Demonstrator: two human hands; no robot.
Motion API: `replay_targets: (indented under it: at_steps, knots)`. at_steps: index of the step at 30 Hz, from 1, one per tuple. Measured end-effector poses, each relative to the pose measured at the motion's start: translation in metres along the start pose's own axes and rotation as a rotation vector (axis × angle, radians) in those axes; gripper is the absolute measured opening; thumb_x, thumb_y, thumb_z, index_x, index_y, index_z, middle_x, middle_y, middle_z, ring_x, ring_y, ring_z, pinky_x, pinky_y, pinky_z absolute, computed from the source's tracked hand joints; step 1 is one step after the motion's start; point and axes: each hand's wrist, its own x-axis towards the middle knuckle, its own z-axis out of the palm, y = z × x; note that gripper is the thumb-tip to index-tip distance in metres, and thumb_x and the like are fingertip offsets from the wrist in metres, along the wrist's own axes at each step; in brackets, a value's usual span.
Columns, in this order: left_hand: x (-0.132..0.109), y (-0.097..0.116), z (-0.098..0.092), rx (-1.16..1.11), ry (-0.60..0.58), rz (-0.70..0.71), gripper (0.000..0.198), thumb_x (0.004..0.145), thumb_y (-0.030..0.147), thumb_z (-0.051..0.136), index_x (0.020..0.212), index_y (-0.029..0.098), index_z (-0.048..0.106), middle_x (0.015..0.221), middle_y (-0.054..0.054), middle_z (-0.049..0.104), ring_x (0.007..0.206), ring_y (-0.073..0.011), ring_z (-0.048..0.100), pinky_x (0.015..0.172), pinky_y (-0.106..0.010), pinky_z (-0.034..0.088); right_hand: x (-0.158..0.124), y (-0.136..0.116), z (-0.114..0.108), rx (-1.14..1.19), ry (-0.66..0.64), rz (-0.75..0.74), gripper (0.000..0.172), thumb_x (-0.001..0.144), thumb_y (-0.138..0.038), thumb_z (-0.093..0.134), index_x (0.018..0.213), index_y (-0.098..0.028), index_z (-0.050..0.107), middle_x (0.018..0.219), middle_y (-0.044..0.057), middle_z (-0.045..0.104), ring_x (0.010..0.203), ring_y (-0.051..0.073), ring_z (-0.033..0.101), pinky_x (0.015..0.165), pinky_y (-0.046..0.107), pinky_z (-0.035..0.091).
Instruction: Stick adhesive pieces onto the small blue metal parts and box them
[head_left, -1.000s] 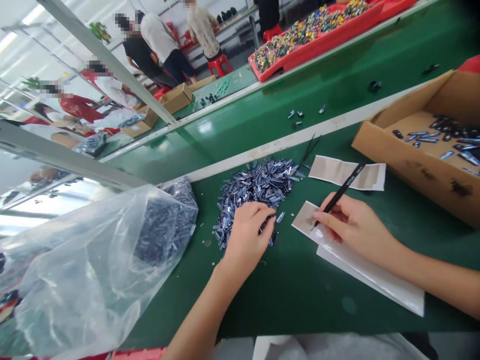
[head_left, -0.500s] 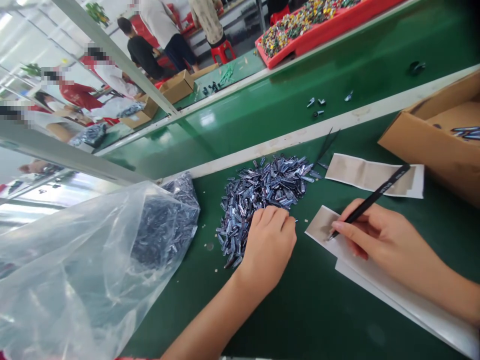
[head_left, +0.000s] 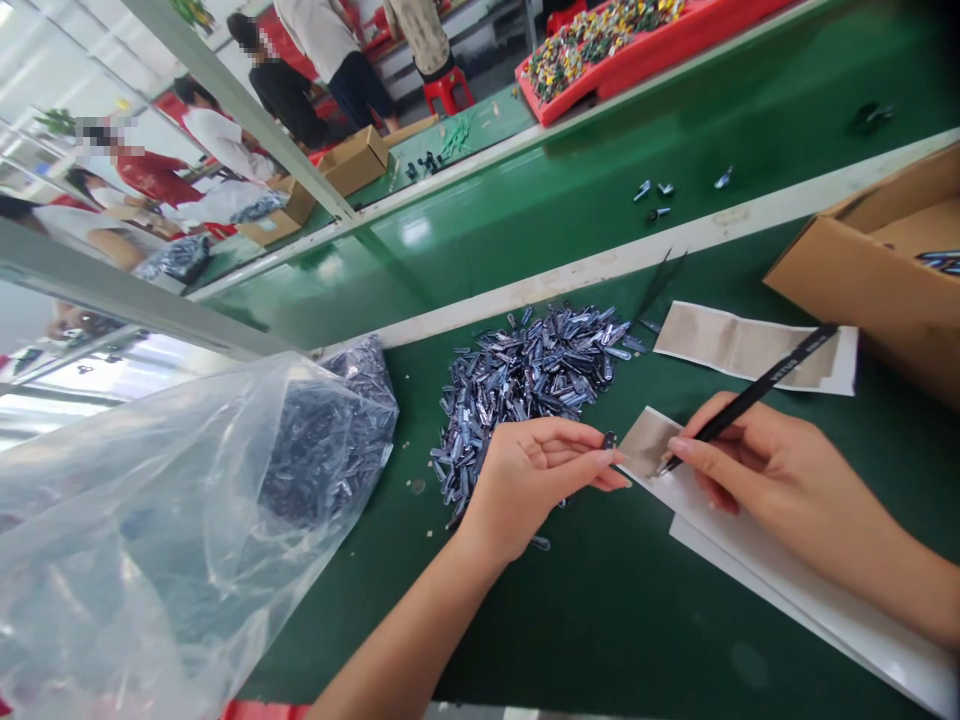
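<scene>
My left hand (head_left: 536, 475) is beside a heap of small dark metal pieces (head_left: 525, 375) on the green table and pinches one small metal piece (head_left: 609, 440) at its fingertips, close to the sticker sheet. My right hand (head_left: 757, 470) is closed on black tweezers (head_left: 750, 398), whose tip touches the corner of a white backing sheet (head_left: 795, 590) with a brownish sticker patch (head_left: 646, 442).
A second sticker sheet (head_left: 742, 345) lies behind. A cardboard box (head_left: 870, 270) holding more pieces stands at right. A clear plastic bag (head_left: 172, 520) of pieces fills the left. Beyond a white strip runs a green belt (head_left: 570, 200) with loose parts, a red tray (head_left: 645, 45) and other people.
My left hand left the heap, turned over and lifted one piece toward the sheet. My right hand stayed with the tweezers on the sheet. The view shifted slightly.
</scene>
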Motion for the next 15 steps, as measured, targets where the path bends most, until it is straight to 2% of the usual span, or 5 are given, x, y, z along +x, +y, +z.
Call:
replay_targets:
  at_steps: [5,9,12,15]
  knots:
    - [-0.003,-0.001,0.002,-0.092,-0.027,-0.046,0.018,0.07,0.016,0.074,0.084,0.007,0.067,0.073,-0.008,0.072,0.064,-0.0163,0.071,0.064,-0.024,0.06,0.0,0.0,0.0,-0.002,-0.003,-0.009,0.026,0.084,-0.046,0.058,0.076,-0.022,0.053,0.049,-0.004,0.053,0.042,0.012,0.051,0.042,0.024,0.039]
    - [-0.003,-0.003,0.002,-0.006,-0.038,-0.002,0.023,0.073,0.017,0.072,0.094,0.009,0.069,0.075,-0.007,0.072,0.065,-0.0154,0.07,0.067,-0.025,0.06,0.0,-0.002,0.001,0.018,-0.004,-0.02,0.024,0.084,-0.045,0.058,0.075,-0.023,0.053,0.048,-0.004,0.053,0.041,0.012,0.05,0.041,0.025,0.04]
    - [-0.002,-0.007,0.002,0.179,-0.037,0.156,0.014,0.076,0.015,0.067,0.089,0.011,0.071,0.083,-0.007,0.07,0.072,-0.0142,0.069,0.071,-0.025,0.059,0.0,-0.003,0.001,0.017,0.007,-0.032,0.024,0.084,-0.044,0.059,0.073,-0.023,0.053,0.047,-0.004,0.052,0.04,0.013,0.05,0.04,0.026,0.04]
    - [0.0,-0.013,0.0,0.481,0.017,0.464,0.014,0.078,0.01,0.06,0.079,0.016,0.073,0.097,-0.007,0.064,0.068,-0.0082,0.061,0.064,-0.022,0.054,0.0,-0.003,0.0,0.024,0.012,-0.032,0.023,0.083,-0.043,0.059,0.072,-0.023,0.052,0.046,-0.005,0.051,0.039,0.013,0.05,0.04,0.027,0.04]
